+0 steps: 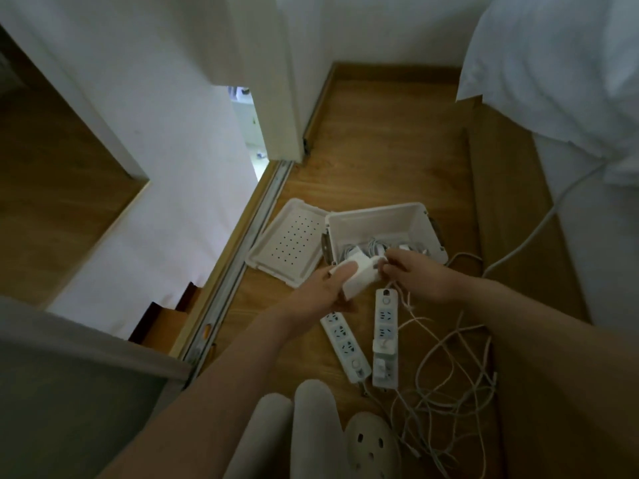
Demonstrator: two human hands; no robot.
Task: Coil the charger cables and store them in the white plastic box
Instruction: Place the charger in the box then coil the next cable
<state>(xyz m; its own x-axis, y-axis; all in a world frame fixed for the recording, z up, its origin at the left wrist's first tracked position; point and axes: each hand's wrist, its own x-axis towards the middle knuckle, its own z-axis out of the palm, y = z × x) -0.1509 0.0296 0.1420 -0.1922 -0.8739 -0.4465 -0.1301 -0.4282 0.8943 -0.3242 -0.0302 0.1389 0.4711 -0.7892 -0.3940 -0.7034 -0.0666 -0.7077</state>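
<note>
2 power strips [366, 340], 1 box [383, 219]

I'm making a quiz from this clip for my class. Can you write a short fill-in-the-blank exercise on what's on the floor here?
1. The left hand holds a white charger ____.
2. The white plastic box stands with its lid ____.
3. ____ power strips lie on the wooden floor.
4. The loose cables beside the strips lie ____.

Missing words: brick; off; Two; tangled

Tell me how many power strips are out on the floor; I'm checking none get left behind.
2: one power strip lies below the left hand, the other right beside it, below the right hand. The tangled cables could hide more.
</note>
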